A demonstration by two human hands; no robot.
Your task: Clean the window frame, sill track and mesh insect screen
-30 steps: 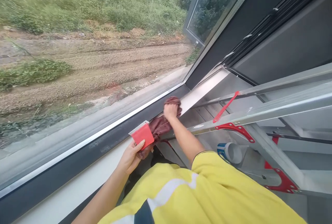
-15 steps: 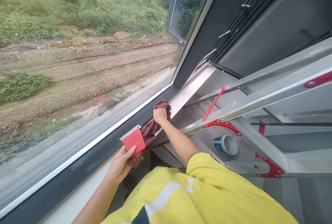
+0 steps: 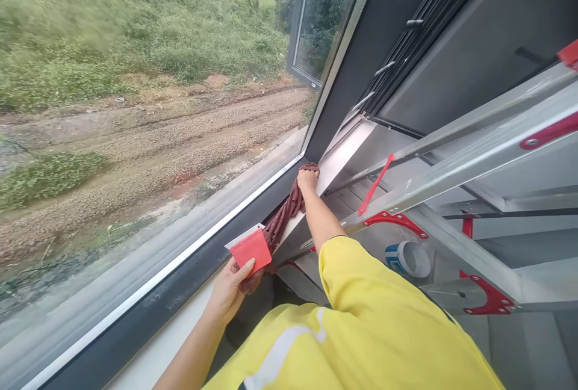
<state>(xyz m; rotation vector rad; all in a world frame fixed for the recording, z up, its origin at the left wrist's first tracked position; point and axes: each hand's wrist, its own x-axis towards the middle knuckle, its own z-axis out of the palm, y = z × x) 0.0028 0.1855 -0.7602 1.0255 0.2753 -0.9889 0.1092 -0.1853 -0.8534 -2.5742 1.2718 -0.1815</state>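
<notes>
My way along the white sill (image 3: 336,164) is hemmed by the window glass (image 3: 135,137) and dark frame (image 3: 253,212) on my left and the slanting ladder rail (image 3: 451,182) close on my right, leaving only a narrow lane into the corner.

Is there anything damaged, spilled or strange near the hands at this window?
Nothing stands out. The right hand presses a maroon cloth on the dark window frame; the left hand holds a red scraper.

Red scraper (image 3: 250,248), maroon cloth (image 3: 285,214), yellow sleeve (image 3: 361,294) with a white stripe; beside it, silver ladder (image 3: 474,161) with red brackets, blue-white tape roll (image 3: 407,259).
</notes>
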